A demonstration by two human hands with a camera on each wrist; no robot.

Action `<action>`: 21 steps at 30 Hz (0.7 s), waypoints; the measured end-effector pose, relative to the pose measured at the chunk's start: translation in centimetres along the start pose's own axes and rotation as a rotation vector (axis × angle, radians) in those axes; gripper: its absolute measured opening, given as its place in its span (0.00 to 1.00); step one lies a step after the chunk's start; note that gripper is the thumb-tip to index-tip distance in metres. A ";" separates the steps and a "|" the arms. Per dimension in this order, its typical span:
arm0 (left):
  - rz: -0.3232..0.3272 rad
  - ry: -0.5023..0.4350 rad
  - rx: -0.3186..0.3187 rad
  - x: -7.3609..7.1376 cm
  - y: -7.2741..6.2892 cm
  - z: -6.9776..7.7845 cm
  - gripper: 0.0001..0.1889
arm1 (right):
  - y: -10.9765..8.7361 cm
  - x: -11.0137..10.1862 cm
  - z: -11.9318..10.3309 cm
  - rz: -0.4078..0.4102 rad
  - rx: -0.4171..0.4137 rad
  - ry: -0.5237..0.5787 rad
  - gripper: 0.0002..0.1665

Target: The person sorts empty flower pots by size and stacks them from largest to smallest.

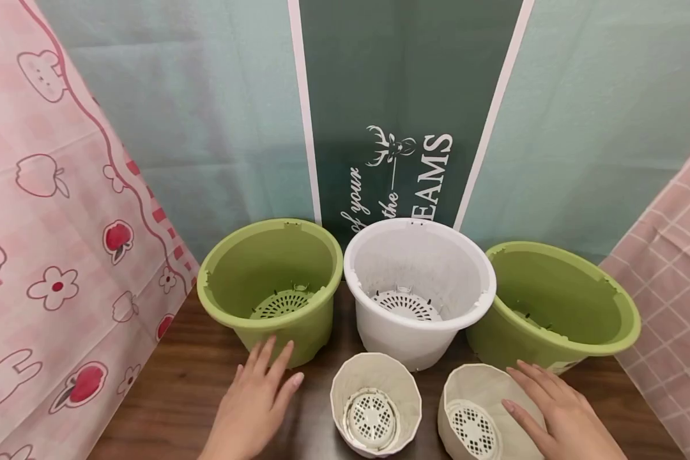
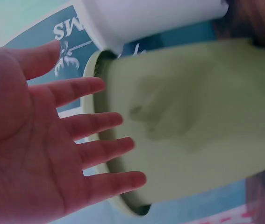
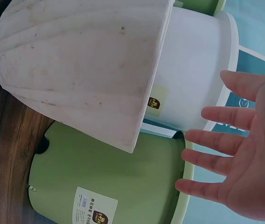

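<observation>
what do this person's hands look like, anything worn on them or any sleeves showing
The left hand and right hand are both bare, with slim fingers; no gloves, rings or markings show, and no sleeves come into view.

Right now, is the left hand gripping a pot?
No, the left hand holds nothing, its fingers straight and spread.

Reach straight across the wooden table [image 1: 149, 396] is barred by a left green pot [image 1: 270, 275], a white pot [image 1: 420, 281] and a right green pot [image 1: 563, 300], though all three mouths are left open from above. Only a narrow lane is left between two cream pots [image 1: 374, 402]; a wider one is bounded by the left hand [image 1: 253, 402].
</observation>
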State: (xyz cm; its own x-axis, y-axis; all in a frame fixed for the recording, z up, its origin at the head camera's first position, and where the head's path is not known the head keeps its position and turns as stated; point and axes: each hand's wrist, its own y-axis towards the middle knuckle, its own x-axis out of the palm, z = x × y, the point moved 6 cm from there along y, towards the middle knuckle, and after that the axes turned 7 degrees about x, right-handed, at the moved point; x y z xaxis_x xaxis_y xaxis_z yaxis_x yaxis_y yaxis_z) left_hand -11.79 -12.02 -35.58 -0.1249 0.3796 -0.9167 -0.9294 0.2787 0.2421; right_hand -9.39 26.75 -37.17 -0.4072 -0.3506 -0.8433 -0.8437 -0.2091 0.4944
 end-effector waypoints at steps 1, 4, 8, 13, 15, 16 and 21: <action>0.000 0.000 -0.013 -0.4 0.0 -0.3 0.27 | 0.1 -0.1 -0.1 0.010 -0.015 0.006 0.26; 0.007 0.006 -0.058 -1.9 0.1 -1.2 0.28 | 0.5 -0.6 -0.2 0.027 -0.054 0.038 0.26; 0.032 -0.007 -0.111 -4.0 0.3 -2.6 0.28 | 0.8 -1.2 -0.4 0.038 -0.079 0.073 0.25; 0.087 -0.042 -0.166 -5.9 0.6 -4.4 0.23 | 1.1 -1.5 -0.5 0.048 -0.093 0.073 0.23; 0.099 -0.057 -0.195 -6.5 0.8 -5.2 0.21 | 1.1 -1.5 -0.6 0.052 -0.100 0.070 0.22; 0.103 -0.061 -0.213 -6.7 0.9 -5.6 0.20 | 1.2 -1.5 -0.6 0.054 -0.104 0.072 0.22; 0.110 -0.065 -0.244 -8.0 1.8 -7.3 0.18 | 1.4 -1.5 -0.5 0.050 -0.125 0.096 0.20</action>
State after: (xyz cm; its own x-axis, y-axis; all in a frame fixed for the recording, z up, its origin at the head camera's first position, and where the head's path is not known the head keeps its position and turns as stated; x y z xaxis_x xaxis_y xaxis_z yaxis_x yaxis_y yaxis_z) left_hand -15.03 -20.98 -30.10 -0.2139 0.4541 -0.8649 -0.9687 0.0152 0.2476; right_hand -9.75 26.52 -35.07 -0.4072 -0.4479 -0.7960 -0.7707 -0.2992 0.5626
